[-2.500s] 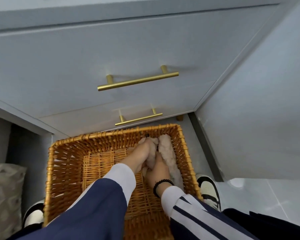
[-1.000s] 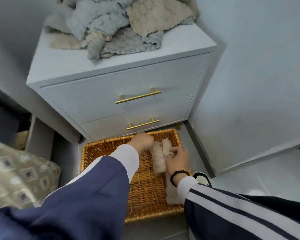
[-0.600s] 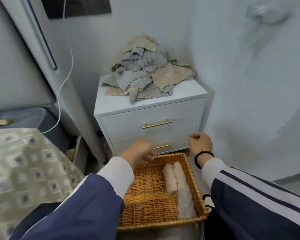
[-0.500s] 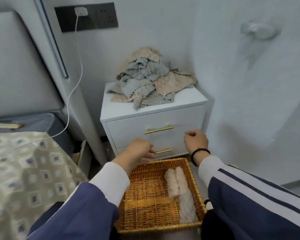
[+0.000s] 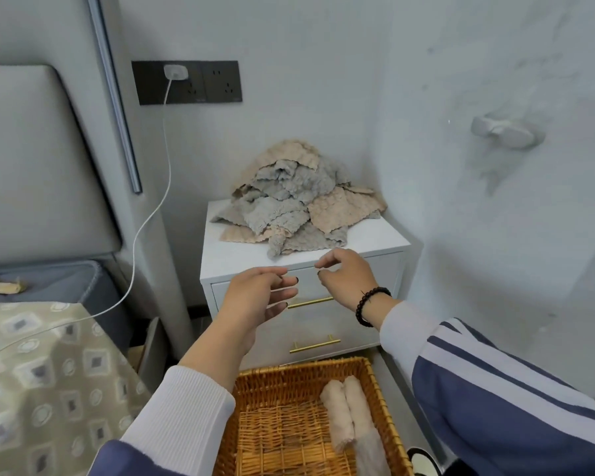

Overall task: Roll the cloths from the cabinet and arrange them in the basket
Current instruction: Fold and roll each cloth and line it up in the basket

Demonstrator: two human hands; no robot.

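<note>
I wear a navy blue jacket with white ribbed cuffs on both arms. My right sleeve [image 5: 502, 383] carries pale lavender-white stripes running along its length; my left sleeve [image 5: 172, 424] shows mostly its long white ribbed cuff, with plain navy above it. A bracelet of dark round beads [image 5: 368, 304] circles my right wrist. My fingernails [image 5: 296, 280] are painted dark.

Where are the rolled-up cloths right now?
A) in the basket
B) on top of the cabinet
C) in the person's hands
A: two rolled cloths lie side by side along the right side of the basket, while both hands are empty.
</note>
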